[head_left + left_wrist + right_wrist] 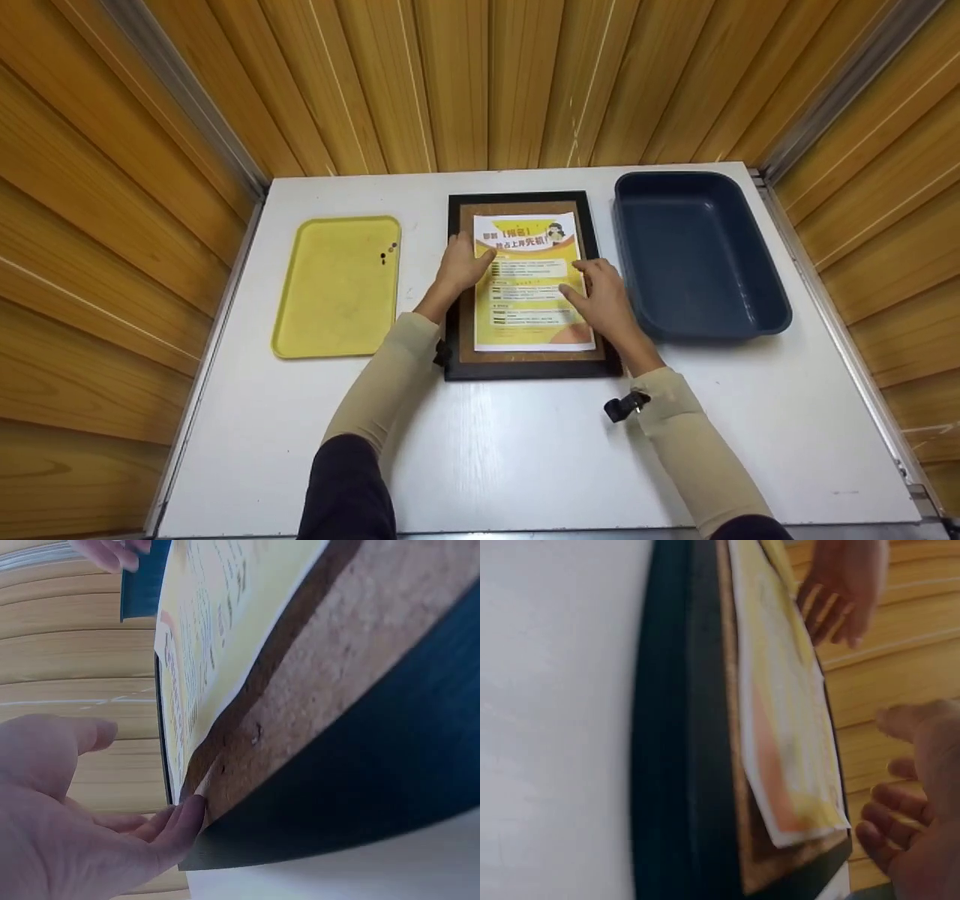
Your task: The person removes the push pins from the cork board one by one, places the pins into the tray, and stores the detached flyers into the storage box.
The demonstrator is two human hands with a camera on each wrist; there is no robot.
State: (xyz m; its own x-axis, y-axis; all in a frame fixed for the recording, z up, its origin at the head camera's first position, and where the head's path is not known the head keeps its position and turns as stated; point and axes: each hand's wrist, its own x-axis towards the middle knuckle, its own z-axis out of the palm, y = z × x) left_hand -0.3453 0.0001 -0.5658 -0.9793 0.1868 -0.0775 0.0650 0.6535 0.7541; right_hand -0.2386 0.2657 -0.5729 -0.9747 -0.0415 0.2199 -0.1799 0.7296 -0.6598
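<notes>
A yellow printed flyer (pixel 525 300) lies on a cork board (pixel 466 330) with a black frame (pixel 525 370). My left hand (pixel 459 266) is at the flyer's upper left side, thumb spread over the paper's edge. In the left wrist view its fingertips (pixel 191 814) rest on the cork beside the paper. My right hand (pixel 606 301) hovers at the flyer's right side, fingers loosely bent and thumb apart, holding nothing. The right wrist view shows this hand (pixel 922 802) off the paper, whose corner lifts slightly from the cork.
A yellow tray (pixel 337 300) with a few small dark pieces (pixel 384 258) at its right side stands left of the board. To the right is a deep dark-blue bin (pixel 697 262). Wood-look panels (pixel 517 82) enclose the white table (pixel 480 465) at the back and sides.
</notes>
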